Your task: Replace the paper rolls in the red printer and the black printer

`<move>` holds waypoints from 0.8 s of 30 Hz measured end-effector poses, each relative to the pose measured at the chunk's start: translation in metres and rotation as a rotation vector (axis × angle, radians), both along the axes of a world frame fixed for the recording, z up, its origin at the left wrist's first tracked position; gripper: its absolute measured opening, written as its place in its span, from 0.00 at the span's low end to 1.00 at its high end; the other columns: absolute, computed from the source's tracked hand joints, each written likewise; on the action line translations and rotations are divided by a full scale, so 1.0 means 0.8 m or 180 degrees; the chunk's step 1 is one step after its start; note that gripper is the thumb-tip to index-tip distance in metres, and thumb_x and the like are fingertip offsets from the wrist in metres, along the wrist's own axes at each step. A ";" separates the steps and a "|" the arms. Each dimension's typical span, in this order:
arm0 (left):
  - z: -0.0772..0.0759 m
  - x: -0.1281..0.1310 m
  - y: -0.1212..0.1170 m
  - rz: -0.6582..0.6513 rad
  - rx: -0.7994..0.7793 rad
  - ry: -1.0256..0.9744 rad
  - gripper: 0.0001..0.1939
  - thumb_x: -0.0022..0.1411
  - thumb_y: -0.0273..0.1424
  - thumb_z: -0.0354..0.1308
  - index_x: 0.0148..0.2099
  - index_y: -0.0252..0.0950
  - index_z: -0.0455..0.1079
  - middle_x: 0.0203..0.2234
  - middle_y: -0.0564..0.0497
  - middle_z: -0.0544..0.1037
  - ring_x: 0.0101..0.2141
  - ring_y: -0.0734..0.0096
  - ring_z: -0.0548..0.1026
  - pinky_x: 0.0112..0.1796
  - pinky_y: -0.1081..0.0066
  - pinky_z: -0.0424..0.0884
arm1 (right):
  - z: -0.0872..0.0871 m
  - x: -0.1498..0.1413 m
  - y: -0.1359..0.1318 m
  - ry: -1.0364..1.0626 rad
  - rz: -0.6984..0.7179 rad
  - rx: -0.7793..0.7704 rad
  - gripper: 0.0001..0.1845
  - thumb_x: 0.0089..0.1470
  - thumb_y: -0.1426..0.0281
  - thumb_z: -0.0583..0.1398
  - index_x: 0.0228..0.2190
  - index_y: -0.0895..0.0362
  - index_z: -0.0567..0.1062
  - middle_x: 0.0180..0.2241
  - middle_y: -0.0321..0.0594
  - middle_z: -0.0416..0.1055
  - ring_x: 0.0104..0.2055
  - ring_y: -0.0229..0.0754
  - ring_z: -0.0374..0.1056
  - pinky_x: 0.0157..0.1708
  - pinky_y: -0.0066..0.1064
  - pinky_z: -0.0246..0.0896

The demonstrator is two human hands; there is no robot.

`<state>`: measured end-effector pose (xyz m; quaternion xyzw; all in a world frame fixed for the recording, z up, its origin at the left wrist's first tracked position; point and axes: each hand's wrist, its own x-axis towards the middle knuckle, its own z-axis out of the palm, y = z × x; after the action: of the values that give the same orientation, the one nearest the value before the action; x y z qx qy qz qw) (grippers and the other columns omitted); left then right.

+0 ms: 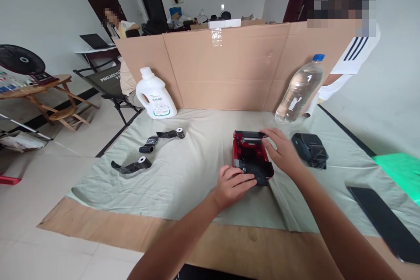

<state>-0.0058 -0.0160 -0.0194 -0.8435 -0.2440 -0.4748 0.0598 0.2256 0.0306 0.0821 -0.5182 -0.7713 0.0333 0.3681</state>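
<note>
Head view, left hand (234, 185), right hand (281, 148), both loosely open, touching red device (235, 152) edges, cloth (193, 179) stretching leftward

Looks like a makeshift workspace in a home or small office: I'm at a cloth-covered table (203, 201) with a cardboard screen (226, 68), plain walls around me, a laptop (94, 41) on a desk, folding chair (105, 79), fan (22, 60), and cluttered surface behind.
</note>
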 end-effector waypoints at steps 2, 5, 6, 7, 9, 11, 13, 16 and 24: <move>0.001 0.000 0.000 -0.0006 0.0081 -0.0026 0.12 0.70 0.29 0.58 0.50 0.52 0.78 0.44 0.59 0.85 0.45 0.69 0.74 0.52 0.64 0.62 | -0.011 0.000 -0.024 0.0026 0.0105 0.0126 0.19 0.70 0.64 0.50 0.53 0.53 0.75 0.51 0.50 0.74 0.55 0.52 0.69 0.59 0.50 0.64; 0.001 -0.001 -0.001 -0.0062 0.0189 -0.0056 0.12 0.70 0.30 0.57 0.50 0.51 0.78 0.43 0.58 0.85 0.45 0.69 0.73 0.52 0.64 0.62 | -0.029 0.005 -0.055 -0.0030 0.0319 0.0249 0.18 0.69 0.67 0.51 0.53 0.51 0.76 0.49 0.47 0.76 0.55 0.52 0.70 0.57 0.50 0.65; 0.001 -0.001 -0.002 -0.0085 0.0226 -0.0072 0.12 0.71 0.30 0.57 0.50 0.51 0.78 0.43 0.58 0.85 0.45 0.69 0.73 0.52 0.64 0.62 | -0.036 0.007 -0.061 -0.0051 0.0361 0.0303 0.18 0.69 0.69 0.52 0.53 0.51 0.76 0.49 0.46 0.77 0.56 0.53 0.70 0.56 0.50 0.65; 0.001 -0.001 -0.003 -0.0098 0.0253 -0.0081 0.12 0.71 0.29 0.57 0.50 0.50 0.78 0.43 0.58 0.85 0.46 0.70 0.73 0.53 0.65 0.61 | -0.043 0.008 -0.066 -0.0066 0.0377 0.0366 0.18 0.69 0.70 0.52 0.54 0.51 0.76 0.48 0.46 0.77 0.56 0.53 0.70 0.55 0.51 0.66; 0.000 -0.001 -0.005 -0.0103 0.0284 -0.0072 0.12 0.71 0.29 0.56 0.50 0.50 0.78 0.43 0.58 0.85 0.46 0.70 0.73 0.54 0.65 0.61 | -0.056 0.010 -0.071 -0.0071 0.0366 0.0492 0.20 0.68 0.71 0.53 0.57 0.51 0.74 0.48 0.45 0.78 0.57 0.54 0.70 0.54 0.51 0.66; 0.000 -0.001 -0.007 -0.0120 0.0288 -0.0039 0.12 0.71 0.28 0.57 0.50 0.50 0.77 0.43 0.59 0.85 0.46 0.71 0.73 0.55 0.65 0.61 | -0.066 0.009 -0.073 -0.0085 0.0318 0.0545 0.22 0.68 0.72 0.53 0.60 0.51 0.72 0.49 0.46 0.78 0.58 0.54 0.70 0.55 0.51 0.66; 0.000 0.000 -0.007 -0.0150 0.0281 -0.0050 0.13 0.70 0.28 0.57 0.51 0.50 0.76 0.43 0.58 0.84 0.45 0.70 0.74 0.54 0.65 0.63 | -0.073 0.006 -0.075 -0.0094 0.0261 0.0578 0.25 0.68 0.73 0.53 0.64 0.51 0.68 0.52 0.46 0.77 0.59 0.54 0.69 0.55 0.51 0.65; 0.002 0.003 0.000 0.0148 0.0165 -0.0265 0.16 0.69 0.33 0.57 0.57 0.47 0.72 0.46 0.51 0.83 0.47 0.65 0.76 0.53 0.62 0.67 | -0.080 0.003 -0.077 -0.0076 0.0193 0.0639 0.29 0.68 0.73 0.52 0.68 0.49 0.63 0.54 0.46 0.76 0.60 0.55 0.68 0.56 0.50 0.65; 0.001 -0.006 0.025 0.0575 -0.0915 -0.0135 0.37 0.62 0.53 0.60 0.66 0.37 0.63 0.51 0.38 0.80 0.51 0.48 0.77 0.53 0.50 0.69 | -0.091 -0.001 -0.078 -0.0008 0.0115 0.0590 0.34 0.67 0.75 0.52 0.71 0.49 0.56 0.55 0.48 0.74 0.61 0.56 0.66 0.56 0.52 0.63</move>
<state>-0.0105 0.0038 -0.0189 -0.8078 -0.3854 -0.4454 -0.0242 0.2244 -0.0320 0.0090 -0.4680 -0.7807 -0.0323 0.4128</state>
